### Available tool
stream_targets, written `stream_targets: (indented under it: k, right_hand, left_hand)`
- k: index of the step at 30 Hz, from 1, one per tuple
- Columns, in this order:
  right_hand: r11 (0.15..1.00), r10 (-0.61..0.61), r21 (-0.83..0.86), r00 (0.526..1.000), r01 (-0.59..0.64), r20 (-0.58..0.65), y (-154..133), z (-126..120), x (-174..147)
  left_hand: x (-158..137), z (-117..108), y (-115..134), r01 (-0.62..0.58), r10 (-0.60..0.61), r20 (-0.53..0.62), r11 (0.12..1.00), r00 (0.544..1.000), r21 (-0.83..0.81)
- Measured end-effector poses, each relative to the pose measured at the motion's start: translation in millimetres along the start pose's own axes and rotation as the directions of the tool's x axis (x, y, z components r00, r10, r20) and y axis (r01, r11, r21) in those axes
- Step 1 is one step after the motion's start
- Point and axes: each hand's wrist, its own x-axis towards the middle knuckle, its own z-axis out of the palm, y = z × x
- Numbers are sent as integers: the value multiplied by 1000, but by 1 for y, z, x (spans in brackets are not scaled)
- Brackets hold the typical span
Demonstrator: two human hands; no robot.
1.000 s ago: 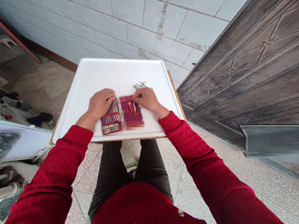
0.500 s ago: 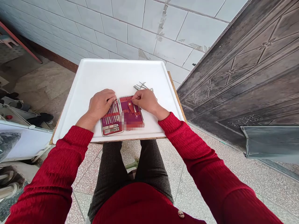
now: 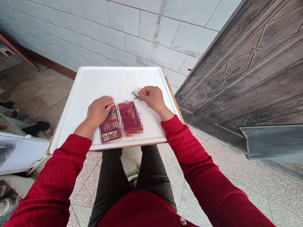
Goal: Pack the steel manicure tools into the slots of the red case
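Observation:
A manicure case (image 3: 102, 130) lies spread open on the white tabletop. Slim metal tools (image 3: 109, 123) stand in a row under a red strap in its left half, with nail clippers (image 3: 110, 136) below them. A blurred patch covers much of the purple right half (image 3: 129, 118). My left hand (image 3: 98, 109) rests over the left half's upper edge, fingers curled against it. Beyond the right half, my right hand (image 3: 153, 98) pinches at a small flat metal tool (image 3: 136, 95) among loose metal tools, which the fingers partly hide.
The white table (image 3: 113, 82) stands against a tiled wall (image 3: 129, 47). To the right is a dark patterned metal door (image 3: 224, 91). A white shelf unit (image 3: 21, 148) stands on the left. My legs are under the table's near edge.
My right hand has moved from the case's right half up and right to the loose metal tools. My left hand stays at the case. The view has shifted slightly.

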Motion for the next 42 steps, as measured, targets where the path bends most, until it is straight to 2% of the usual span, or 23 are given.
stream_targets:
  k: [2, 5, 11, 17, 21, 26, 35, 40, 42]
  right_hand:
    - [999, 9, -45, 993, -14, -119, 5, -12, 6]
    - [984, 26, -171, 984, -57, -179, 9, -23, 11]
    - [906, 89, -406, 993, -115, -81, 5, -24, 7]
    - [884, 148, -453, 988, -116, 37, -1, -24, 4]
    - [878, 148, -469, 986, -95, 76, -4, -16, 3]
    - [817, 76, -577, 993, -10, 90, -6, -3, -1]
    - [813, 15, -580, 995, 44, 98, -10, 12, -5]
    - [875, -83, -464, 987, 137, 136, -6, 17, -1]
    - [900, -103, -413, 989, 138, 105, -5, 13, 1]
  left_hand:
    - [0, 0, -1, 5, -5, 1, 1000, 1000, 7]
    - [0, 1, -3, 5, -5, -1, 1000, 1000, 12]
    - [0, 2, -5, -8, 8, -4, 1000, 1000, 6]
    - [0, 2, -5, -11, 11, -6, 1000, 1000, 0]
    - [0, 2, -5, -26, 26, -9, 1000, 1000, 0]
    - [0, 4, -7, -16, 17, -21, 1000, 1000, 3]
    - [-1, 4, -6, -18, 18, -13, 1000, 1000, 6]
    - [0, 3, -6, -22, 22, -19, 1000, 1000, -3]
    - [0, 2, -6, -21, 21, -14, 1000, 1000, -8]
